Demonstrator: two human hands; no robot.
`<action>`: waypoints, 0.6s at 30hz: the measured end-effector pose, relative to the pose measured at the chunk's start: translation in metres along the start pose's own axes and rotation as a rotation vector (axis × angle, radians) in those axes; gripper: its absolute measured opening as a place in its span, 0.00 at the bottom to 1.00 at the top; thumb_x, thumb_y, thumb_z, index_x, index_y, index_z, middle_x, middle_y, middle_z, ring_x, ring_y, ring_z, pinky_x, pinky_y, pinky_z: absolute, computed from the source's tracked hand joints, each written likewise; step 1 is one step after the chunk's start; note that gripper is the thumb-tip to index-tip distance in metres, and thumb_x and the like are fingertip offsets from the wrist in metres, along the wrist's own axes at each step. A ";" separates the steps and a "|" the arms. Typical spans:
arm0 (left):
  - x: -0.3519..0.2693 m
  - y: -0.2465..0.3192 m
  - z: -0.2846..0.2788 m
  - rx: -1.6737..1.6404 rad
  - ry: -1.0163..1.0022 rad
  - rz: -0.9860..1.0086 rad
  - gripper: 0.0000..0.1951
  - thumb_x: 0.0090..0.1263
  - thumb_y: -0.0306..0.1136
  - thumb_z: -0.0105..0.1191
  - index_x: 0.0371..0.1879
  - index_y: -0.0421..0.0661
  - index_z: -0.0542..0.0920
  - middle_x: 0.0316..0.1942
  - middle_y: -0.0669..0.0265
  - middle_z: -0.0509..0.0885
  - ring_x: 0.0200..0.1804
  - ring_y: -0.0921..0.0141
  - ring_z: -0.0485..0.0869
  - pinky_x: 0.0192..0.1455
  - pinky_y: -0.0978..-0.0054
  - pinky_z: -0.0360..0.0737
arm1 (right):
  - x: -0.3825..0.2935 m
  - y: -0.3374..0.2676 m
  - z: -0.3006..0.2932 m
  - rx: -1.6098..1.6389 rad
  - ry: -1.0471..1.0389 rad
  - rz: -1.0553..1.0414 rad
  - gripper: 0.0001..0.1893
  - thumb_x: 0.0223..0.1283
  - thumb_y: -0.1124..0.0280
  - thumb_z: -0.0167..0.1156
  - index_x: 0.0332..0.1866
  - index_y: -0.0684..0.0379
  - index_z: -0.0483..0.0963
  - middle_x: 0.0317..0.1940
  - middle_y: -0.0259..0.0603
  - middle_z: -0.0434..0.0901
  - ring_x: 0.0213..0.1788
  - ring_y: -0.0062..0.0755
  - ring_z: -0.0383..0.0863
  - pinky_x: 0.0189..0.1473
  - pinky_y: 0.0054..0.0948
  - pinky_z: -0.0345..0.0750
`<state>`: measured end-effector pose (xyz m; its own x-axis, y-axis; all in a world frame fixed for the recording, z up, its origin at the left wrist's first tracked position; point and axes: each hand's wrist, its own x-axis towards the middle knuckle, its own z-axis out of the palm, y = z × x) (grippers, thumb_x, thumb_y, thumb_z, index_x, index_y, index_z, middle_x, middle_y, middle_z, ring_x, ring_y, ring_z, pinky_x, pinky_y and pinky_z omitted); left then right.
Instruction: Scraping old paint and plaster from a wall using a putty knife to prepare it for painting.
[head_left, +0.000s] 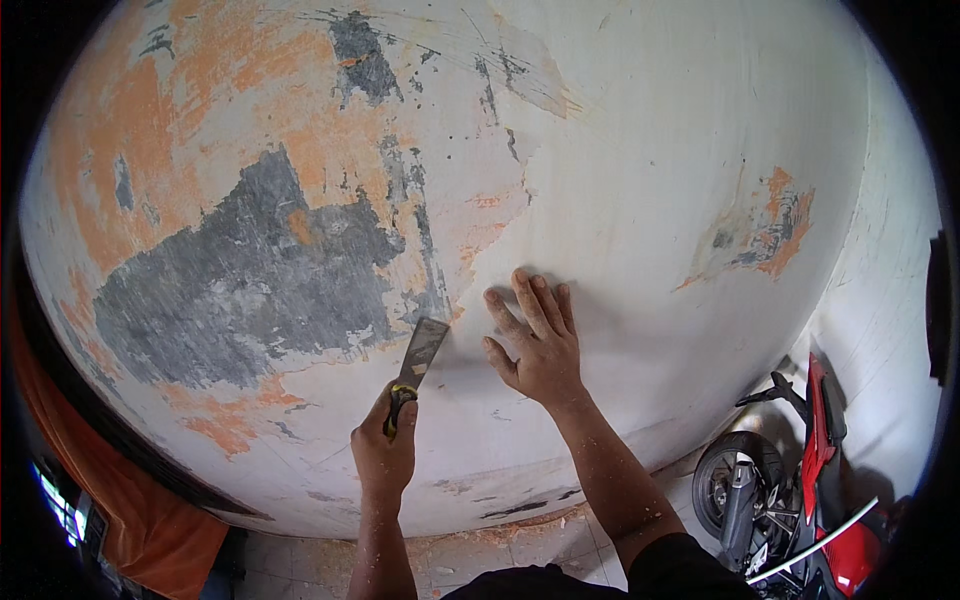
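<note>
My left hand (384, 446) is wrapped around the black and yellow handle of a putty knife (424, 351). The flat metal blade points up, its tip at the wall by the lower right edge of a bare grey patch (247, 292). A small pale flake lies on the blade. My right hand (538, 349) is spread on the off-white painted wall (637, 187), fingers apart, holding nothing. Dust and flecks cover both hands and the right forearm. Peeled areas of orange paint (124, 195) surround the grey patch.
A red and black motorcycle (817, 450) stands at the lower right, with a white strip (832, 536) across it. An orange cloth (150, 525) hangs at the lower left. Paint chips litter the tiled floor (480, 559). Another peeled spot (780, 229) marks the wall's right side.
</note>
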<state>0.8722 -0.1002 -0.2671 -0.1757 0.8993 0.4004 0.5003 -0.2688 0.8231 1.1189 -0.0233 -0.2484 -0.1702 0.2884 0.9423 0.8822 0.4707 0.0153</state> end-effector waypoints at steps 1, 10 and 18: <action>0.000 -0.001 -0.001 0.000 -0.001 -0.002 0.21 0.79 0.40 0.64 0.64 0.41 0.85 0.35 0.53 0.92 0.33 0.67 0.91 0.38 0.67 0.84 | 0.000 -0.001 0.000 0.000 -0.002 0.001 0.31 0.67 0.56 0.68 0.76 0.42 0.77 0.85 0.46 0.61 0.86 0.49 0.59 0.85 0.59 0.52; 0.010 0.044 0.023 0.073 0.034 0.132 0.17 0.80 0.43 0.63 0.37 0.40 0.82 0.23 0.53 0.84 0.24 0.53 0.86 0.31 0.61 0.81 | -0.011 -0.001 0.011 0.089 0.027 0.045 0.30 0.67 0.57 0.68 0.75 0.43 0.78 0.86 0.47 0.60 0.86 0.49 0.59 0.85 0.59 0.52; 0.002 0.005 0.008 0.166 0.117 0.069 0.20 0.79 0.44 0.64 0.31 0.40 0.80 0.21 0.53 0.83 0.23 0.54 0.84 0.29 0.62 0.79 | -0.025 -0.005 0.017 0.068 0.035 0.021 0.30 0.66 0.59 0.68 0.75 0.44 0.79 0.85 0.47 0.62 0.87 0.49 0.57 0.86 0.58 0.52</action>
<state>0.8808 -0.0970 -0.2657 -0.2281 0.8321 0.5055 0.6455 -0.2594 0.7184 1.1109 -0.0183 -0.2776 -0.1357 0.2704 0.9531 0.8534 0.5206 -0.0262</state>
